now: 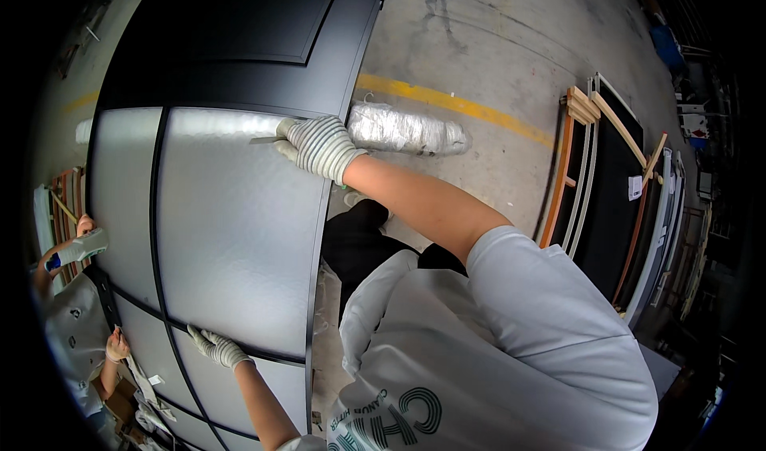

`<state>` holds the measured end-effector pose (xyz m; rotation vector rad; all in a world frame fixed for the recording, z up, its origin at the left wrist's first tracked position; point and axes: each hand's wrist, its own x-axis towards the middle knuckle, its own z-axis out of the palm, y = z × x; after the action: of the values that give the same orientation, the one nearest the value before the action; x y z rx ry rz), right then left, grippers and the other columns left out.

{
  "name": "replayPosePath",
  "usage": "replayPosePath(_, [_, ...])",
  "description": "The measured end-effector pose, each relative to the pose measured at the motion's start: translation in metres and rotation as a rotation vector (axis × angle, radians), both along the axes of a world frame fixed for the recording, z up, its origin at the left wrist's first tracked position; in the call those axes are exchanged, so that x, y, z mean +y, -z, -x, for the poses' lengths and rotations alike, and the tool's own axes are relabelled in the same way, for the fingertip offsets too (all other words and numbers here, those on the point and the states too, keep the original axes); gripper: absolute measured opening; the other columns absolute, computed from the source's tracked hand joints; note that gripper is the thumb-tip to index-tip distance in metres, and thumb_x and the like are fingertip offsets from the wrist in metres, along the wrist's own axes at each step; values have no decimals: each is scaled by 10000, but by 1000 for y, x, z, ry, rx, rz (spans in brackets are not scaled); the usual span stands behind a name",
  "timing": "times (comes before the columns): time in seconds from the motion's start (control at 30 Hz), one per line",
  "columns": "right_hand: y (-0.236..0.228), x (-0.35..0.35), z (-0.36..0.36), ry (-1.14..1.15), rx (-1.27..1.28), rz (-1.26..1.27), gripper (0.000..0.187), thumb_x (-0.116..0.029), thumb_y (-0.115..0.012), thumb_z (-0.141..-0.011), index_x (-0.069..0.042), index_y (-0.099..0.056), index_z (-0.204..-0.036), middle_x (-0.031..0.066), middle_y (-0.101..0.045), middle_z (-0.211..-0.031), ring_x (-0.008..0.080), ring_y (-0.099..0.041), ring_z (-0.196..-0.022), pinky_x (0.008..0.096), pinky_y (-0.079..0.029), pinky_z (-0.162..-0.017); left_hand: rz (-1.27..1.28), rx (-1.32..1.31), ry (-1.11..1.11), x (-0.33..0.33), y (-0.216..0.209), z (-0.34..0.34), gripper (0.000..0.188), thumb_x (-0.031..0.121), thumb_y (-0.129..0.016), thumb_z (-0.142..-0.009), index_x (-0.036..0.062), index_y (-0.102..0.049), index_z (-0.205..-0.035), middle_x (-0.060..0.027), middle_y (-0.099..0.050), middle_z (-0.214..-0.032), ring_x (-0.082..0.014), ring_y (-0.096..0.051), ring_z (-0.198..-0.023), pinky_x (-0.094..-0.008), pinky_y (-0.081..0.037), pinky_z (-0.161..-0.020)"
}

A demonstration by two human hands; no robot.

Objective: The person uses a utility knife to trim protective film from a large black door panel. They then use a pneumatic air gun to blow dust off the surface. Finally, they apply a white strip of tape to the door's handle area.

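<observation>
1. Black-framed door [339, 60] runs along the person's front; its grey, textured pane [239, 236] lies between both hands. Whether that surface is glass or a film over it, I can't tell from my end.
2. Right hand [321, 145]: gloved, fingers clenched round a thin flat tool [262, 140] near the pane's upper right corner. Contact between tool and pane: unclear from this angle.
3. Left hand [219, 347]: gloved, fingers extended and gripping nothing, laid at the black crossbar [271, 355] below the pane.
4. Risk, scratching: if the tool tips onto a corner, or grit sits beneath it, I'd expect a mark on the pane or the dark finish.
5. Risk, slipping: the right arm reaches far; a loose grip or sudden push could send the tool into the frame edge.
6. Risk, shifting: a co-worker [76, 319] stands at the opposite edge. A bump from there could jolt the door under the tool.
7. Risk, footing: a plastic-wrapped bundle [407, 129] lies on the floor near the right arm; stepping that way could cause a stumble.
</observation>
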<state>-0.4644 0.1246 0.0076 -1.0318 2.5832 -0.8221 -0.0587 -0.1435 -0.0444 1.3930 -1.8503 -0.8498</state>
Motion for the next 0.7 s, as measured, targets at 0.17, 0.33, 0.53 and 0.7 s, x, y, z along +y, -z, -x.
replayPosePath(0.17, [2,-2,-1,7,-18,-46,269,-301,-536,-925,-46,-586,-996,92,-653,-653,254,-655,-588,403,-525,-545,-131,239,-6,-13,10,-13,428,-20,-431,-941,59,-504,-1356,-72,-489,-1368,-196,-497,-1203,-285,-380,-1064])
replayPosePath(0.33, [0,-4,-2,-15,3,-153,287,-350,-501,-941,-82,-597,-974,71,-640,-622,239,-640,-549,399,-527,-550,24,-69,12,3,-1,-3,438,-36,-423,-932,33,-491,-1359,-84,-488,-1374,-208,-484,-1229,-298,-351,-1088])
replayPosePath(0.53, [7,-4,0,-38,2,-71,273,-297,-524,-922,-32,-586,-950,117,-646,-637,294,-653,-590,432,-519,-536,55,-96,34,-3,2,-6,483,-62,-399,-918,32,-458,-1388,-83,-453,-1428,-197,-454,-1268,-290,-329,-1100])
replayPosePath(0.7, [15,-7,0,-44,62,-83,249,-308,-521,-936,-69,-589,-941,87,-638,-618,263,-645,-561,412,-522,-535,76,-125,18,-5,2,-5,514,-79,-388,-907,40,-441,-1404,-79,-430,-1455,-192,-436,-1292,-282,-306,-1111])
